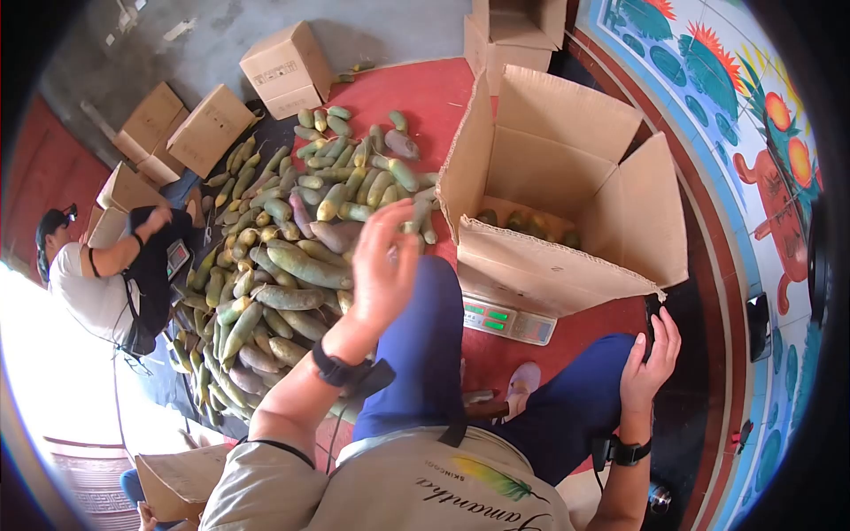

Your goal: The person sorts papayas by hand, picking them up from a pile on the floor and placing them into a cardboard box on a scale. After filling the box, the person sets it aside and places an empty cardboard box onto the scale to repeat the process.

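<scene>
My left hand [385, 265] is raised over the right edge of a large heap of green radishes [301, 265], its fingers stretched out and apart, with nothing seen in it. Long and plump, the radishes are mostly green, some with yellowish ends and a few purplish. My right hand [651, 358] lies by my right knee, fingers spread, close below the corner of an open cardboard box [567, 257]. A row of radishes [531, 226] lies at the bottom of that box. Under it is a digital scale [509, 319] with lit green displays.
At the left a person [97, 274] sits by another scale [177, 258]. Several cardboard boxes [285, 69] stand along the back wall. A painted tile wall [770, 195] curves along my right. Another cardboard box [181, 482] and part of a person show at the lower left.
</scene>
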Available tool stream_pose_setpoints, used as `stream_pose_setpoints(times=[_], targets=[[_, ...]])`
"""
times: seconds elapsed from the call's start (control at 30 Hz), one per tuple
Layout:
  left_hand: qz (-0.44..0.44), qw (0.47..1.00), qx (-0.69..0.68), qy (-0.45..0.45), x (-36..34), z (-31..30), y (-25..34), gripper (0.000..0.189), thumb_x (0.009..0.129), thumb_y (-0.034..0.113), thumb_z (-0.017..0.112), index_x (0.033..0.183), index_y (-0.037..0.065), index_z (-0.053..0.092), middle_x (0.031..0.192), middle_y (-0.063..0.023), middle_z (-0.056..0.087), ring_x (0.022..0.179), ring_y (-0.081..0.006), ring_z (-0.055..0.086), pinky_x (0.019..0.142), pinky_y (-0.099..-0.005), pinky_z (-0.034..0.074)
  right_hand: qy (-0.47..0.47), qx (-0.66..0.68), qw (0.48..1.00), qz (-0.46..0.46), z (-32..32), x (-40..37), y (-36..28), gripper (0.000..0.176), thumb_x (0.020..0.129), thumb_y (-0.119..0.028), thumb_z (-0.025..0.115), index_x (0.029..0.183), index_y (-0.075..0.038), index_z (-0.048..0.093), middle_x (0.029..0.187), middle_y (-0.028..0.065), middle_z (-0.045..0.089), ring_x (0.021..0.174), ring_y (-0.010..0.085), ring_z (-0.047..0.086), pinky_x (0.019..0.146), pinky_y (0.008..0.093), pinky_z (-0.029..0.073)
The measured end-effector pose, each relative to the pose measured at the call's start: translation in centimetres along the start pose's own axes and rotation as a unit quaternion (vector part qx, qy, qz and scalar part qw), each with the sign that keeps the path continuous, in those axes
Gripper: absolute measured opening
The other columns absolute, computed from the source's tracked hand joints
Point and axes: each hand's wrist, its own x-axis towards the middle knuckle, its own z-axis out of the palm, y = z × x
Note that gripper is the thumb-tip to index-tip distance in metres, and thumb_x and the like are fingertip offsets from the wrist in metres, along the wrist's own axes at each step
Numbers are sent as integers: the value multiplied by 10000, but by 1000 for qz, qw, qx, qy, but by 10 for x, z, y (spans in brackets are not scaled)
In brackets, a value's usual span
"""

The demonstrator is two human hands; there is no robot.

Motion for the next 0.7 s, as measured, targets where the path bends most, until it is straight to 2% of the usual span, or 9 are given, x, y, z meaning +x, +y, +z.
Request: stream_pose_setpoints(times=[0.03,0.07,0.17,0.23,0.3,0.37,0.47,0.57,0.7], targets=[[-1,1000,5,10,0,-8,0,284,814,-45,493,1088,-4,553,1158,-146,554,1055,-250,543,904,-336,420,-4,2,1000,1,0,0,0,298,794,2,541,1089,38,537,1171,186,532,1043,349,515,895,421,412],[28,999,3,20,3,-15,-1,275,780,-62,518,1047,-18,560,1111,-164,578,980,-250,577,770,-317,486,-7,4,1000,3,0,1,-1,300,791,4,544,1090,34,538,1169,185,533,1038,349,517,892,421,414],[57,997,38,-36,11,-40,28,256,790,-72,483,1024,-27,576,1036,-164,606,938,-228,590,795,-301,473,-1,12,1000,2,1,2,-2,301,783,11,554,1083,28,544,1158,184,539,1030,351,521,884,421,421],[16,997,-59,-36,16,-47,67,264,805,-73,448,1035,-33,572,1008,-166,615,928,-234,593,807,-317,470,3,8,1000,3,2,4,-5,299,764,5,570,1062,24,557,1141,181,550,1022,354,528,878,414,426],[105,981,-160,20,23,-41,99,262,811,-59,459,1046,-31,571,952,-158,635,842,-248,614,783,-341,484,6,7,1000,4,4,5,-6,300,754,0,579,1052,20,562,1138,180,552,1016,351,532,875,414,427],[253,948,-190,-37,39,-45,115,342,894,225,451,1152,2,475,955,-174,621,750,-260,607,695,-356,483,4,2,1000,2,4,6,-9,306,746,-4,586,1051,13,565,1133,176,556,1013,347,535,871,412,429],[381,889,-240,-87,41,-38,141,336,902,226,435,1158,11,467,981,-161,605,757,-252,596,700,-354,478,16,-1,1000,-7,6,6,-8,318,726,7,605,1042,6,566,1120,167,564,990,334,545,845,407,438],[433,848,-281,-119,26,-29,166,330,909,226,419,1164,20,460,1007,-148,588,763,-244,586,705,-353,474,20,-3,1000,-1,5,4,-7,317,722,-4,618,1036,0,571,1115,162,566,977,327,549,835,402,443],[434,850,-288,-75,22,-52,169,323,920,226,397,1173,32,450,1042,-131,566,772,-234,572,711,-351,467,20,-22,1000,5,2,2,-5,305,722,-15,621,1024,-6,578,1119,156,565,964,325,550,833,408,442]])
